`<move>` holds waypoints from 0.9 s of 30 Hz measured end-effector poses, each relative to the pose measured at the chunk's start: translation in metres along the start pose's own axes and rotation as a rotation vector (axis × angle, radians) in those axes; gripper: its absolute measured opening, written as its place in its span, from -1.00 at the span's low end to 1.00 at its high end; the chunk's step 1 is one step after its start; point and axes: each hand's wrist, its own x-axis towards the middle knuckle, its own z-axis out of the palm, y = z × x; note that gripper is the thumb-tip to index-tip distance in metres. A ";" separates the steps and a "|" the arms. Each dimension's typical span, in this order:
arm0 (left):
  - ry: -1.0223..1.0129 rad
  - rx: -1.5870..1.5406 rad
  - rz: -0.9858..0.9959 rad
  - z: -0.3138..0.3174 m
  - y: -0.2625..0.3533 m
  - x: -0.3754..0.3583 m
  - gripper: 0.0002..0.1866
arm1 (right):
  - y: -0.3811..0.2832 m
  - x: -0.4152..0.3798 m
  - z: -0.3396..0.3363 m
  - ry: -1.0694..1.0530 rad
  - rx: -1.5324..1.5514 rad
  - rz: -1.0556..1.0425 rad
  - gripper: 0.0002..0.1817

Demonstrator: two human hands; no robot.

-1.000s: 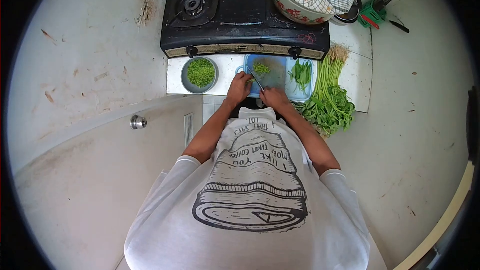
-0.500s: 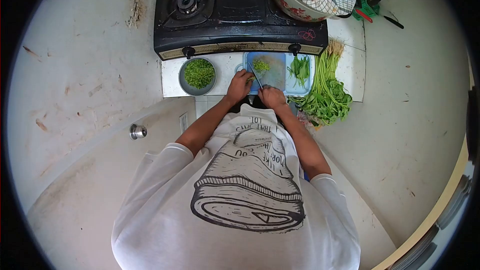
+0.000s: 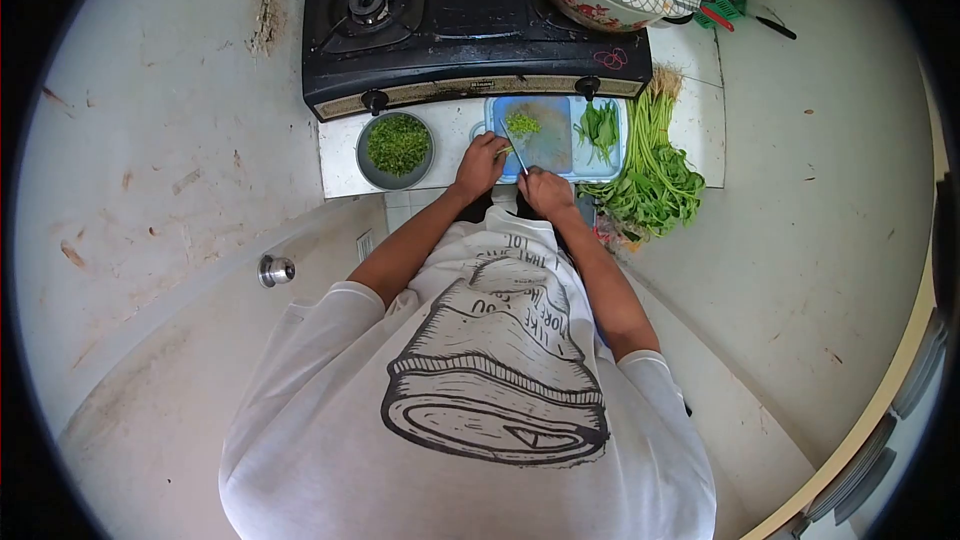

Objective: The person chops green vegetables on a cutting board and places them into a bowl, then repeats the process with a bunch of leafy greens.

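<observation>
My right hand [image 3: 546, 193] is wrapped round the handle of a knife [image 3: 517, 153], whose thin blade points up and left over the blue cutting board [image 3: 550, 147]. Fingers closed, my left hand [image 3: 482, 162] pinches green stems [image 3: 504, 150] at the board's left edge, close beside the blade. Most of the stems are hidden by the fingers. A small heap of chopped greens [image 3: 522, 123] lies just beyond the blade. Some whole leaves [image 3: 598, 129] rest on the paler right part of the board.
A grey bowl [image 3: 430, 162] of chopped greens stands left of the board. To the right lies a large bundle of leafy stalks [image 3: 655, 175]. Behind is a black gas stove [image 3: 480, 50] carrying a cloth-covered pot [image 3: 590, 12]. A green basket [image 3: 728, 8] holds utensils at the back right.
The view has shifted slightly, so the counter and stove appear a little higher. Both hands keep their grips at the board; the knife blade has moved only slightly.
</observation>
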 end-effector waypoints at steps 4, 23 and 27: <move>-0.006 0.001 0.020 -0.001 -0.001 0.000 -0.81 | 0.013 -0.011 0.002 -0.007 -0.029 0.020 -0.46; 0.050 0.027 0.029 -0.001 0.003 0.000 -0.83 | -0.004 0.005 0.005 0.015 0.003 0.023 -0.46; 0.043 -0.007 0.002 0.003 0.000 -0.001 -0.82 | -0.004 0.003 0.006 0.037 -0.002 0.020 -0.48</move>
